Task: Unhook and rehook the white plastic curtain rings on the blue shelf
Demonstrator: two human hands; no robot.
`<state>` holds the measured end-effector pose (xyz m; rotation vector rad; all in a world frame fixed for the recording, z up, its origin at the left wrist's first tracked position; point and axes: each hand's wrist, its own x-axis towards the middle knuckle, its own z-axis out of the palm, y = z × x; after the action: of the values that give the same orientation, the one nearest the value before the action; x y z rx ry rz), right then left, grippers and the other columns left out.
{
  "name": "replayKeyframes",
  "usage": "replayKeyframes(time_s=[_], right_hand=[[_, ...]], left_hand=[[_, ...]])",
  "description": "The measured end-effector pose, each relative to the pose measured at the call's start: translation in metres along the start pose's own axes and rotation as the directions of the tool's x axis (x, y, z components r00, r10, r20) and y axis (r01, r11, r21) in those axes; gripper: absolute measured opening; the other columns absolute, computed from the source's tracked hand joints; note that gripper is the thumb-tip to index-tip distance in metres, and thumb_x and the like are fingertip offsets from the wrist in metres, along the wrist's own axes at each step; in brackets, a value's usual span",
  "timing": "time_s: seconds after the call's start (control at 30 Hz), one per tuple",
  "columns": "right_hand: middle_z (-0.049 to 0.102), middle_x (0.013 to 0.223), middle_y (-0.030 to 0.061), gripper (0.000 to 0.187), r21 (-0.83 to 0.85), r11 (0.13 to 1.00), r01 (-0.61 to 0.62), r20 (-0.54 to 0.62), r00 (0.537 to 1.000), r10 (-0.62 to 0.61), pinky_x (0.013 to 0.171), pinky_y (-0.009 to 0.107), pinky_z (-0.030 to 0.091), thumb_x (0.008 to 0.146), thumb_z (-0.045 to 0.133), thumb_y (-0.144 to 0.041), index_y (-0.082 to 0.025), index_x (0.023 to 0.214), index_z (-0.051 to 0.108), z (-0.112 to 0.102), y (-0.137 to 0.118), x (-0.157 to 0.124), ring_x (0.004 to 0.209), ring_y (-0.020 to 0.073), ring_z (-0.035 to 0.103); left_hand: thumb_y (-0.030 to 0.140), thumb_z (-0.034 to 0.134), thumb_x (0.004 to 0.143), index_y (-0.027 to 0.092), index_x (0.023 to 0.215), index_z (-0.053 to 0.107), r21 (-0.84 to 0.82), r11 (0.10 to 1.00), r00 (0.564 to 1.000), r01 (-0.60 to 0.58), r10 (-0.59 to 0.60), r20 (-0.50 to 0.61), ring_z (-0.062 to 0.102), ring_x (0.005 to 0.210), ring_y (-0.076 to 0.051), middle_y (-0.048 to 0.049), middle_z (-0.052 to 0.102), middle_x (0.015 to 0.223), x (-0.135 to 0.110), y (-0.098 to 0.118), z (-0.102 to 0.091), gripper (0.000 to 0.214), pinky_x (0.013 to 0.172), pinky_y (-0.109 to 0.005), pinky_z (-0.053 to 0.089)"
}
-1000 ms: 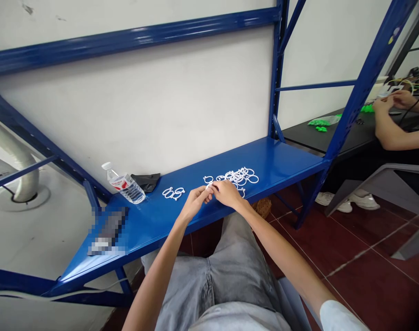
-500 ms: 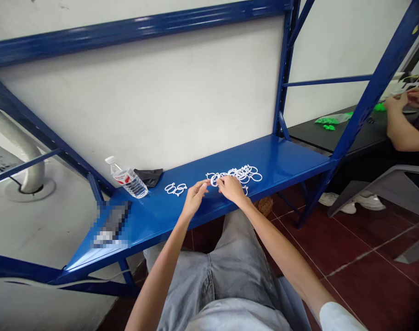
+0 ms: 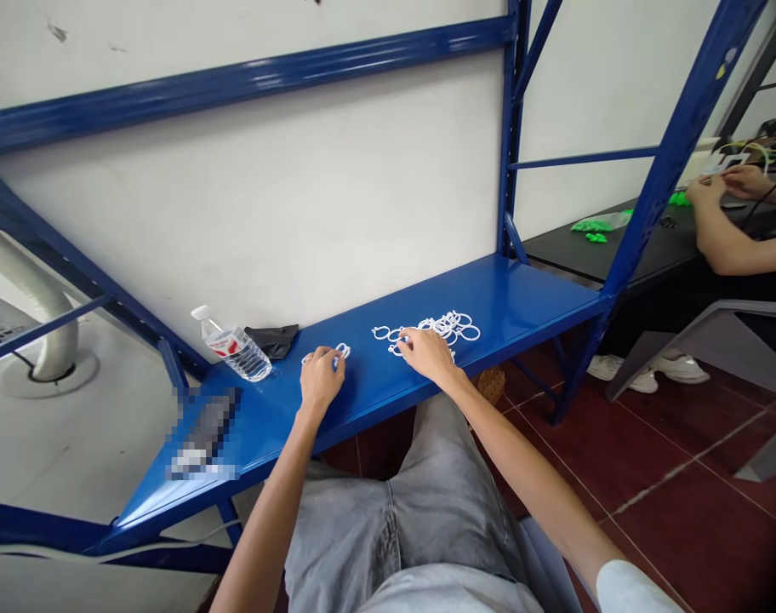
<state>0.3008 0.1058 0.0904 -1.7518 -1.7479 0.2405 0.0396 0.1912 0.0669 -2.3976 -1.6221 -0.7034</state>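
Note:
My left hand (image 3: 322, 380) is over a small group of white plastic rings (image 3: 343, 350) on the blue bench. Its fingers are curled down around a ring, and they hide most of the group. At the near left side of a larger heap of white plastic rings (image 3: 448, 323) is my right hand (image 3: 428, 354). Thumb and forefinger are closed together at a white ring, partly covered by the fingers. Each ring is thin and round with a small knob. Several lie overlapping in the heap; a few are loose at its left edge.
On the left of the blue bench (image 3: 522, 294) a water bottle (image 3: 238, 351) leans over beside a black pouch (image 3: 271, 342). A pixelated dark object (image 3: 206, 430) lies nearer. To the right, a co-worker's hands (image 3: 723, 183) are above a black table with green pieces (image 3: 597, 227).
My left hand has moved left, from beside my right hand to the small ring group. My right hand has stayed by the heap, where more loose rings now show. The camera view has shifted slightly.

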Motion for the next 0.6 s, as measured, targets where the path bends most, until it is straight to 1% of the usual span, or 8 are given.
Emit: replayKeyframes(time_s=[0.07,0.13,0.23,0.3,0.4,0.5,0.57,0.6], right_hand=[[0.081,0.108,0.0077,0.036,0.014,0.998,0.058,0.018,0.998,-0.059,0.092,0.033,0.052,0.106,0.057,-0.033,-0.023,0.139,0.069,0.006,-0.004,-0.002,0.108,0.0260,0.074],[0.080,0.110,0.0064,0.043,0.023,0.993,0.116,0.044,0.992,-0.116,0.093,0.033,0.052,0.104,0.061,-0.031,-0.026,0.147,0.063,0.012,-0.008,-0.004,0.111,0.0260,0.073],[0.077,0.122,0.0071,0.050,0.043,0.977,0.209,0.064,0.975,-0.211,0.094,0.033,0.051,0.103,0.062,-0.030,-0.028,0.153,0.056,0.018,-0.013,-0.007,0.115,0.0258,0.071],[0.075,0.127,0.0077,0.042,0.060,0.964,0.259,0.049,0.964,-0.262,0.093,0.032,0.049,0.105,0.059,-0.029,-0.029,0.147,0.061,0.019,-0.015,-0.008,0.116,0.0252,0.070],[0.078,0.115,0.0070,0.027,0.088,0.954,0.288,0.034,0.956,-0.292,0.085,0.029,0.047,0.107,0.059,-0.033,-0.027,0.131,0.071,0.016,-0.015,-0.006,0.108,0.0241,0.071],[0.078,0.099,0.0049,0.026,0.113,0.952,0.284,0.043,0.956,-0.290,0.076,0.026,0.042,0.104,0.066,-0.040,-0.026,0.125,0.073,0.012,-0.014,-0.004,0.096,0.0224,0.071],[0.077,0.092,0.0037,0.025,0.114,0.951,0.288,0.061,0.953,-0.296,0.072,0.025,0.038,0.102,0.069,-0.042,-0.025,0.118,0.075,0.009,-0.014,-0.004,0.088,0.0209,0.070],[0.077,0.089,0.0035,0.022,0.109,0.950,0.292,0.073,0.951,-0.301,0.070,0.025,0.036,0.102,0.068,-0.042,-0.024,0.113,0.076,0.009,-0.014,-0.004,0.085,0.0202,0.069]], left_hand=[[0.033,0.050,0.101,0.019,0.109,0.078,-0.082,0.994,0.997,-0.072,0.069,-0.036,0.064,0.107,-0.033,-0.0144,0.073,0.121,-0.004,0.017,-0.005,0.032,0.092,-0.043,0.048],[0.033,0.051,0.101,0.019,0.106,0.077,-0.179,0.972,0.988,-0.154,0.146,-0.055,0.065,0.104,-0.032,-0.0137,0.073,0.116,-0.008,0.036,-0.009,0.030,0.092,-0.043,0.048],[0.033,0.053,0.101,0.020,0.102,0.074,-0.389,0.891,0.971,-0.234,0.234,-0.048,0.066,0.100,-0.028,-0.0113,0.073,0.109,-0.014,0.060,-0.015,0.025,0.090,-0.039,0.048],[0.034,0.054,0.101,0.020,0.101,0.073,-0.539,0.823,0.978,-0.182,0.207,-0.014,0.065,0.090,-0.024,-0.0085,0.073,0.102,-0.016,0.068,-0.017,0.023,0.082,-0.035,0.047],[0.042,0.059,0.099,0.019,0.099,0.072,-0.741,0.671,0.988,-0.008,0.118,0.096,0.059,0.075,-0.018,-0.0046,0.071,0.090,-0.018,0.070,-0.018,0.027,0.071,-0.030,0.043],[0.049,0.067,0.094,0.017,0.096,0.073,-0.898,0.416,0.973,0.143,0.109,0.205,0.059,0.074,-0.017,-0.0037,0.069,0.085,-0.019,0.065,-0.015,0.033,0.069,-0.028,0.045],[0.051,0.072,0.091,0.017,0.095,0.073,-0.942,0.256,0.963,0.217,0.102,0.249,0.058,0.071,-0.015,-0.0028,0.066,0.081,-0.021,0.063,-0.012,0.035,0.068,-0.027,0.045],[0.051,0.074,0.089,0.016,0.094,0.073,-0.950,0.199,0.960,0.243,0.093,0.265,0.056,0.069,-0.014,-0.0021,0.065,0.079,-0.022,0.062,-0.011,0.035,0.066,-0.026,0.045]])
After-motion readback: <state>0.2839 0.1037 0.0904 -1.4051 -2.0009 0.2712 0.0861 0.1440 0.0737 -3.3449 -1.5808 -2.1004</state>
